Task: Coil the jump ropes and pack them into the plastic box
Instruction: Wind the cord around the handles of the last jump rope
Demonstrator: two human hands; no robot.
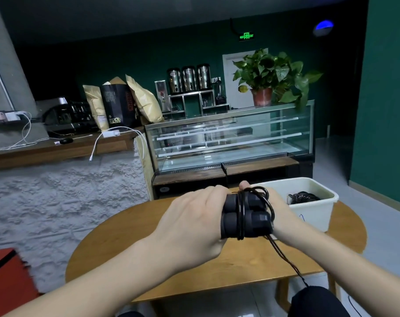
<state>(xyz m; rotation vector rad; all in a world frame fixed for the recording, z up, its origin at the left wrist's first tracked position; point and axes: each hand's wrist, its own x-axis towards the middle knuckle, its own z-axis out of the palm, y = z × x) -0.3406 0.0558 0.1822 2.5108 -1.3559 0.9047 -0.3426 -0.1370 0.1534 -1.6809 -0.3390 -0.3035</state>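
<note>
A: How is the jump rope [246, 216] seen?

B: Two thick black handles are laid side by side, their long axes running left to right across the view. A thin dark cord [241, 216] is wound several times round their middle, and a loose tail [286, 259] trails down and to the right, toward a dark-clad knee at the bottom edge.

A: And the grip?

B: The bundle is held above the tabletop [126, 236]. The left hand [194, 223] is closed round the left ends of the handles. The right hand [279, 211] is placed behind the right ends, with the cord looped over it; whether the handles or only the cord is held there cannot be told.

A: Where is the plastic box [315, 213]?

B: It stands on the tabletop, just to the right of the hands. A coiled black rope [303, 197] is already lying inside it.

A: Any writing?

B: A blue scribble is marked on the box front, unreadable. A green exit sign [246, 36] is lit above the far door; its lettering is too small to be made out.
</note>
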